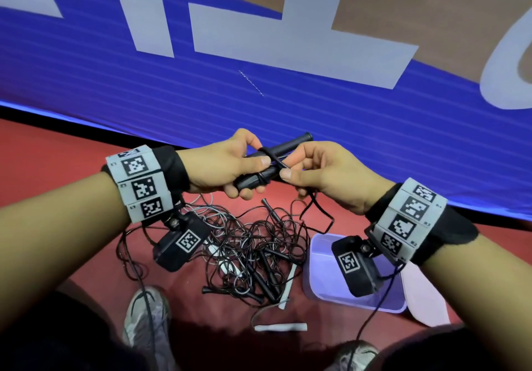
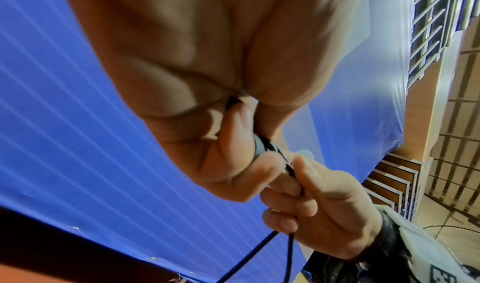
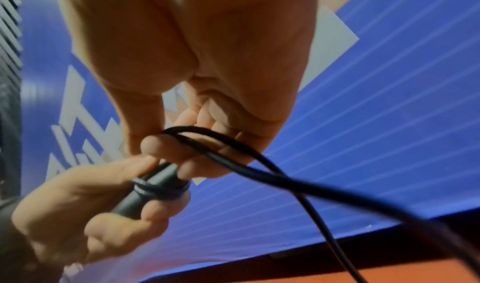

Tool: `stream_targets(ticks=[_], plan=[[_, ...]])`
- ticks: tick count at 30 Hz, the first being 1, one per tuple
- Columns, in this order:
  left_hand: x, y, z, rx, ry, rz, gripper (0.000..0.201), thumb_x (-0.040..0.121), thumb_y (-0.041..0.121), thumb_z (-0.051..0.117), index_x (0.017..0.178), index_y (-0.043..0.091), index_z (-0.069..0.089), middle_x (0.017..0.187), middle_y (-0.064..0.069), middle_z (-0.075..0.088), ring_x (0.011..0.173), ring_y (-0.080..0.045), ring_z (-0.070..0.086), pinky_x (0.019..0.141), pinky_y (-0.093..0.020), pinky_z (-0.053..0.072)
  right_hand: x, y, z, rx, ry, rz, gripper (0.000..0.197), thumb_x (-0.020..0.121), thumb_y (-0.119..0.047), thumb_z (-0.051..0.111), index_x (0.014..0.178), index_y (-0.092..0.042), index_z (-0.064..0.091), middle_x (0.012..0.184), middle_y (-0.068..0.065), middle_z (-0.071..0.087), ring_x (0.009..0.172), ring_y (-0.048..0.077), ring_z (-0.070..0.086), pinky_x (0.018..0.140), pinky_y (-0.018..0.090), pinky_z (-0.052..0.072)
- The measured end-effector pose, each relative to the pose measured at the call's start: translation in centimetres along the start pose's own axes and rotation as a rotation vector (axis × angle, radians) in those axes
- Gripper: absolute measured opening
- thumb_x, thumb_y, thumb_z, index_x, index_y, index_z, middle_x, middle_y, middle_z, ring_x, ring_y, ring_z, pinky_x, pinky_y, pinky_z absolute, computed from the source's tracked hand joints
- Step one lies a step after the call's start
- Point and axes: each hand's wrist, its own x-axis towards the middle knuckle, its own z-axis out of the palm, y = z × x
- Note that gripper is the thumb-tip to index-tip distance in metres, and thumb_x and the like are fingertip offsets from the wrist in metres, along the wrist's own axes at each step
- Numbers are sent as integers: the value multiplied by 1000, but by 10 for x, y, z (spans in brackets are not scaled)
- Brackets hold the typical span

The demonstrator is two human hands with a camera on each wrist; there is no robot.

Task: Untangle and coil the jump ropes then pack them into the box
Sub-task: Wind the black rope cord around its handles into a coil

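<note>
Left wrist [image 1: 141, 186]: black cuff under a band of grey blocks printed with black-and-white square codes.
Right wrist [image 1: 408, 221]: matching cuff and coded band.
Wrist cameras [image 1: 181, 242]: black boxes with code stickers, hung below each band, thin black cables trailing.
Shoes [image 1: 145, 316]: grey trainers.

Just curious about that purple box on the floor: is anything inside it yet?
The box shows only bare purple bottom where visible. The right wrist's camera covers part of it, so that part cannot be seen.

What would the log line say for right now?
left hand grips black handles | right hand pinches cord wrapped round them | rope tangle on floor | box beside it
</note>
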Motion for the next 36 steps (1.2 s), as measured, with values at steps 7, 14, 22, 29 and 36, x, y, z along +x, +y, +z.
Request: stream_targets(ticks=[7, 14, 22, 29, 36], plan=[[-2, 1, -1, -244, 64, 30, 33, 90, 32, 52, 109, 20, 27, 76, -19, 58, 50, -18, 46, 35, -16, 28, -2, 6, 13, -46, 127, -138, 17, 87, 6, 68, 85, -11, 66, 71, 11, 58, 53, 13, 55, 57, 27, 53], [-3, 2, 0, -287, 101, 87, 40, 82, 34, 56, 107, 18, 29, 74, -18, 59, 48, -18, 47, 34, -16, 27, -5, 10, 11, -131, 123, -203, 24, 81, -3, 78, 90, -24, 74, 68, 1, 61, 57, 9, 52, 59, 22, 46], [-13, 9, -3, -348, -124, 114, 36, 88, 30, 69, 98, 16, 37, 66, -18, 58, 38, -13, 42, 31, -12, 23, -6, 19, 12, -293, -133, -76, 25, 83, -44, 65, 68, -25, 69, 55, -3, 63, 50, 16, 48, 54, 30, 40], [-17, -2, 1, -278, -478, 53, 61, 74, 42, 83, 100, 14, 36, 68, -21, 59, 38, -9, 40, 37, -12, 26, -2, 18, -15, -420, -277, -94, 11, 84, -9, 70, 79, 1, 66, 65, -5, 64, 58, 7, 54, 57, 19, 43], [-14, -10, 19, 225, -498, -97, 37, 90, 38, 58, 105, 14, 35, 68, -5, 67, 44, -11, 53, 38, -17, 32, 5, 7, -16, -799, -167, 38, 41, 79, -16, 78, 54, -15, 45, 44, -9, 35, 48, 9, 30, 48, 21, 30]])
